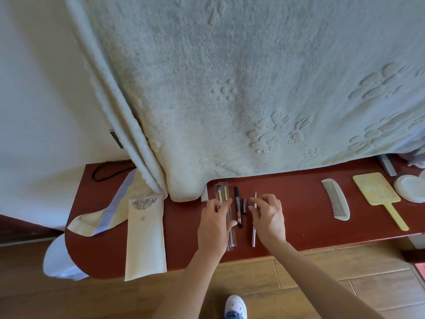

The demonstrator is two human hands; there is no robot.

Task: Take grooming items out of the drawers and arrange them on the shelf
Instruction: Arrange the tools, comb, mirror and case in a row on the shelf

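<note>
Since everything in the middle of the shelf (299, 215) was skinny little stuff, this looked like a fiddly bit to me. A clear brush sleeve (221, 192), a black pen (238, 204), a small dark cap (244, 204) and a thin silver stick (253, 236) lay side by side, roughly parallel, near the shelf's middle. The left grip (216, 221) was released, its fingers resting flat-ish on the sleeve with the thumb just beside the pen. The right grip (269, 217) hovered curled over the stick and cap; I couldn't tell if it was pinching the stick or only touching it.

My guess on handling: all of these were very light and stiff. The pen and stick would roll or skid on that smooth wood. The plastic sleeve looked slippery, so I'd nudge it from the side rather than press down on it. For lifting, I'd pinch each one near its middle. The stick's pointed end looked easy to bend or poke with.

The comb (335, 199) and mirror (374, 188) sat well apart to the right, and a cream pouch (145, 238) lay to the left.
</note>
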